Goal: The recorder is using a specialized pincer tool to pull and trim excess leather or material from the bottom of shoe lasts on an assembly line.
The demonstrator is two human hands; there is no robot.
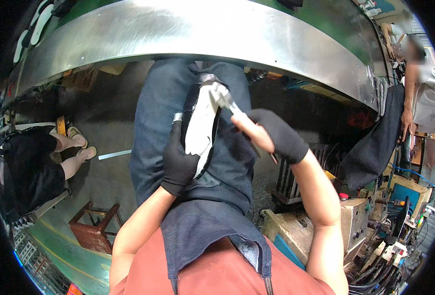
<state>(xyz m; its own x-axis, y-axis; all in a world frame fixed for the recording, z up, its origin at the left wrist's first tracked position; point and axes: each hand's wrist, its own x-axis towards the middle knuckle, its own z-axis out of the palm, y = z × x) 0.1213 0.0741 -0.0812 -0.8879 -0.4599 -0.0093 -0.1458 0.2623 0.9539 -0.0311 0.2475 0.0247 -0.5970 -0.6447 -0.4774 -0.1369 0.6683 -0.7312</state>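
A black shoe upper with a white sole side facing up (201, 123) lies lengthwise on my lap, its toe pointing away from me. My left hand (180, 164), in a black glove with bare or taped fingertips, is closed round the shoe's near left side. In my right hand (276, 135), also gloved in black, is a pair of metal pincers (222, 96), slightly blurred. Their head is over the white surface near the toe; whether the jaws grip the edge I cannot tell. A dark blue apron (153, 113) covers my legs under the shoe.
A metal-edged workbench (178, 34) runs across in front of me. On the left are a seated person (30, 167) and a brown wooden stool (94, 228). A machine box (352, 221) stands at the right. Another person (423, 98) is at the far right.
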